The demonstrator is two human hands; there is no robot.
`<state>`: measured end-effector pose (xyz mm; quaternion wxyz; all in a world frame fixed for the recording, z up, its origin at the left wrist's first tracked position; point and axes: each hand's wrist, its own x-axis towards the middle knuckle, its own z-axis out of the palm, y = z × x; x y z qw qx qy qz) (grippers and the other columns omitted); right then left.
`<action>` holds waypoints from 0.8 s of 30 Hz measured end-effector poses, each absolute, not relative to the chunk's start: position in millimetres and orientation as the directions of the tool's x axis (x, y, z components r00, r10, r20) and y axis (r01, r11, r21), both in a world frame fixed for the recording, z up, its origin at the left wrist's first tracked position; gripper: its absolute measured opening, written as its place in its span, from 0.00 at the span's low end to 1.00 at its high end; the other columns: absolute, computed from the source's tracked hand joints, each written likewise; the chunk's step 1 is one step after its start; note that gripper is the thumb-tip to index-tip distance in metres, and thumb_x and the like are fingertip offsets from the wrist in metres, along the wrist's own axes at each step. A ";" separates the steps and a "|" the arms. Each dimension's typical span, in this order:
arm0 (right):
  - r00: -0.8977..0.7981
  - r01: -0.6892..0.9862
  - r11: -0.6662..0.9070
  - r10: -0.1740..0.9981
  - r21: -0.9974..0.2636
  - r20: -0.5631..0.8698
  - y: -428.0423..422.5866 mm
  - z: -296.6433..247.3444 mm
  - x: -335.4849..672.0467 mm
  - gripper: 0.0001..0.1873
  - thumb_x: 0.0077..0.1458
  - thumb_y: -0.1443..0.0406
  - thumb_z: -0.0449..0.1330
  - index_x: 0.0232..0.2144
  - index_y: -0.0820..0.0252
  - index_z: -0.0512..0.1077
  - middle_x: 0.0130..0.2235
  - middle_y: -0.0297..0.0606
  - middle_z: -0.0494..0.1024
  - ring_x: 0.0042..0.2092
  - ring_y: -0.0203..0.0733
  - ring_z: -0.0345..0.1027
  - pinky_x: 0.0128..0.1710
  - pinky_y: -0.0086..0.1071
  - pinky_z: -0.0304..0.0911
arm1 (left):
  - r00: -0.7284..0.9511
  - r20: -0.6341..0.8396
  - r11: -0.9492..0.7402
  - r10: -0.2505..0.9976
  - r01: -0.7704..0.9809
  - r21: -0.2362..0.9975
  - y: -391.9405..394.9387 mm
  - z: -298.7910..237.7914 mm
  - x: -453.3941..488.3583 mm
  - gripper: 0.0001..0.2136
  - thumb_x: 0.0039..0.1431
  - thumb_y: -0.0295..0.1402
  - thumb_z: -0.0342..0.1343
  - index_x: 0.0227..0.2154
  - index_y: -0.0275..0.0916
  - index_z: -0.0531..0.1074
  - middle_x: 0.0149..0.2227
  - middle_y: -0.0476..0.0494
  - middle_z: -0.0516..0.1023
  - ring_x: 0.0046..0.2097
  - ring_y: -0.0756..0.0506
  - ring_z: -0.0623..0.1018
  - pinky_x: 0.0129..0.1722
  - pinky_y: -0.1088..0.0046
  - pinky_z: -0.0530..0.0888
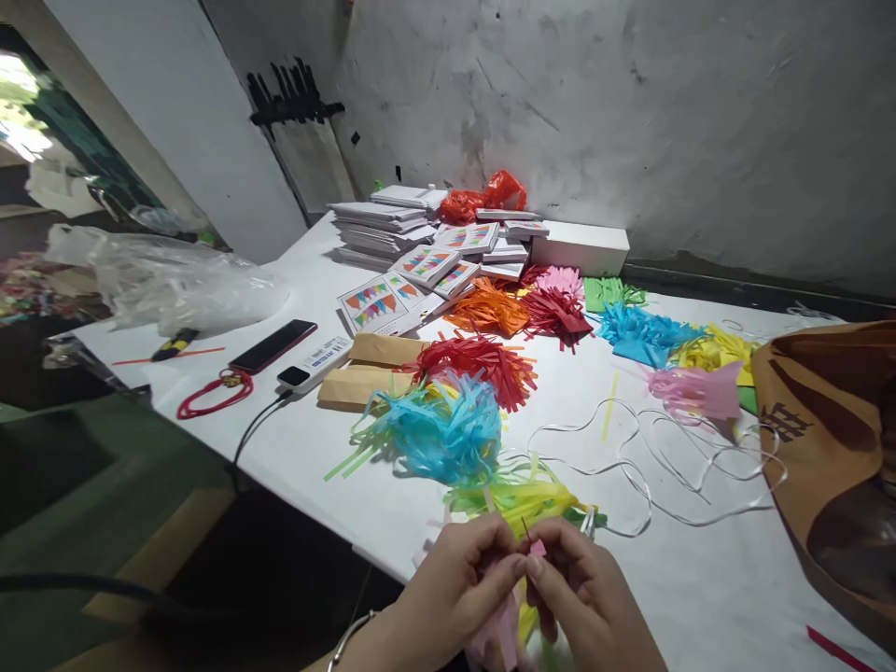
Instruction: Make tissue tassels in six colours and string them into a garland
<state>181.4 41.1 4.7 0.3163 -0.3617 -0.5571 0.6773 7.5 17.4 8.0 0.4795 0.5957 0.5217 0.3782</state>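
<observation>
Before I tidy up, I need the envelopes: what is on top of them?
A red tassel covers the right ends of the two brown envelopes; a blue tassel overlaps the nearer corner. Anything beneath them is hidden.

Both hands meet low in the head view, at the bottom edge, fingertips pressed together. The left hand [455, 583] comes in from the lower left, palm turned inward, its thumb and forefinger pinched shut at the tips. A thin metal bangle [348, 637] circles the left wrist. The right hand [595, 597] comes from the lower right, back of the hand facing up, fingers curled, thumb and forefinger likewise pinched against those of the left. Both forearms run out of view below.
</observation>
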 end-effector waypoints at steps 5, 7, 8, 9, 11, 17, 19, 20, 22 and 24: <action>-0.391 0.061 0.140 0.914 -0.988 0.106 46.1 -1.9 173.0 0.14 0.63 0.56 0.56 0.31 0.57 0.73 0.33 0.35 0.71 0.35 0.39 0.65 0.36 0.30 0.62 | 0.153 0.032 -0.097 0.988 0.438 0.894 16.7 6.1 10.0 0.15 0.68 0.40 0.49 0.28 0.37 0.70 0.26 0.45 0.72 0.28 0.48 0.69 0.29 0.75 0.63; -0.336 0.024 0.162 0.931 -0.987 0.145 49.3 -6.3 169.5 0.12 0.60 0.57 0.59 0.28 0.56 0.73 0.34 0.36 0.71 0.39 0.42 0.66 0.40 0.31 0.63 | 0.164 0.072 -0.143 0.984 0.480 0.865 17.5 4.2 9.8 0.15 0.68 0.38 0.48 0.28 0.37 0.70 0.26 0.44 0.73 0.28 0.48 0.70 0.29 0.75 0.63; -0.323 -0.025 0.120 0.939 -0.993 0.121 50.8 -8.8 168.0 0.11 0.59 0.57 0.61 0.28 0.56 0.73 0.35 0.36 0.71 0.40 0.42 0.67 0.41 0.32 0.63 | 0.170 0.092 -0.166 0.981 0.498 0.851 18.0 3.2 9.5 0.14 0.68 0.38 0.48 0.29 0.37 0.71 0.26 0.44 0.73 0.28 0.48 0.70 0.29 0.75 0.63; -0.322 -0.091 0.051 0.943 -0.995 0.078 52.2 -11.5 166.7 0.11 0.58 0.57 0.62 0.28 0.56 0.73 0.35 0.36 0.71 0.40 0.43 0.67 0.42 0.32 0.63 | 0.174 0.114 -0.190 0.978 0.516 0.836 18.4 2.2 9.1 0.14 0.68 0.37 0.48 0.29 0.37 0.71 0.26 0.44 0.74 0.28 0.48 0.71 0.30 0.75 0.63; -0.342 -0.232 -0.115 0.939 -0.966 -0.030 54.5 -16.0 165.2 0.11 0.55 0.57 0.65 0.27 0.57 0.73 0.34 0.35 0.70 0.38 0.42 0.66 0.41 0.32 0.63 | 0.178 0.159 -0.232 0.971 0.550 0.802 19.3 0.7 7.9 0.13 0.68 0.36 0.49 0.29 0.38 0.72 0.26 0.45 0.74 0.28 0.49 0.70 0.29 0.75 0.62; -0.305 -0.172 -0.078 0.952 -0.982 -0.023 59.8 -10.1 169.1 0.10 0.53 0.59 0.67 0.24 0.57 0.75 0.34 0.35 0.70 0.39 0.42 0.66 0.42 0.32 0.61 | 0.210 0.261 -0.335 0.942 0.561 0.757 23.1 5.0 4.7 0.11 0.67 0.33 0.52 0.29 0.38 0.74 0.24 0.46 0.74 0.26 0.49 0.69 0.27 0.75 0.61; -0.292 -0.109 -0.019 0.956 -0.994 0.013 61.7 -4.7 170.7 0.09 0.53 0.60 0.67 0.24 0.56 0.77 0.34 0.36 0.71 0.40 0.43 0.66 0.42 0.32 0.61 | 0.212 0.276 -0.348 0.937 0.559 0.753 24.6 8.4 4.3 0.11 0.67 0.32 0.53 0.28 0.38 0.74 0.23 0.46 0.73 0.26 0.49 0.68 0.27 0.74 0.61; -0.307 -0.131 -0.052 0.952 -0.990 -0.010 62.8 -2.9 171.2 0.08 0.51 0.60 0.67 0.24 0.56 0.77 0.33 0.36 0.71 0.39 0.43 0.66 0.42 0.33 0.61 | 0.213 0.283 -0.354 0.935 0.554 0.753 25.1 10.0 4.2 0.11 0.66 0.33 0.54 0.28 0.38 0.75 0.23 0.46 0.73 0.25 0.49 0.68 0.27 0.74 0.61; -0.349 -0.219 -0.171 0.933 -0.961 -0.087 65.1 -1.5 171.5 0.08 0.49 0.62 0.68 0.22 0.57 0.75 0.32 0.34 0.69 0.37 0.42 0.66 0.39 0.32 0.62 | 0.211 0.277 -0.348 0.938 0.534 0.771 25.8 12.2 4.2 0.11 0.65 0.33 0.55 0.27 0.38 0.75 0.22 0.47 0.72 0.25 0.49 0.67 0.27 0.74 0.61; -0.362 -0.271 -0.228 0.924 -0.935 -0.120 67.1 -3.1 171.5 0.09 0.49 0.62 0.68 0.21 0.58 0.75 0.31 0.34 0.69 0.37 0.40 0.65 0.38 0.31 0.63 | 0.186 0.233 -0.296 0.955 0.491 0.819 26.3 12.7 4.2 0.12 0.65 0.35 0.55 0.27 0.38 0.76 0.22 0.46 0.72 0.25 0.50 0.67 0.26 0.75 0.61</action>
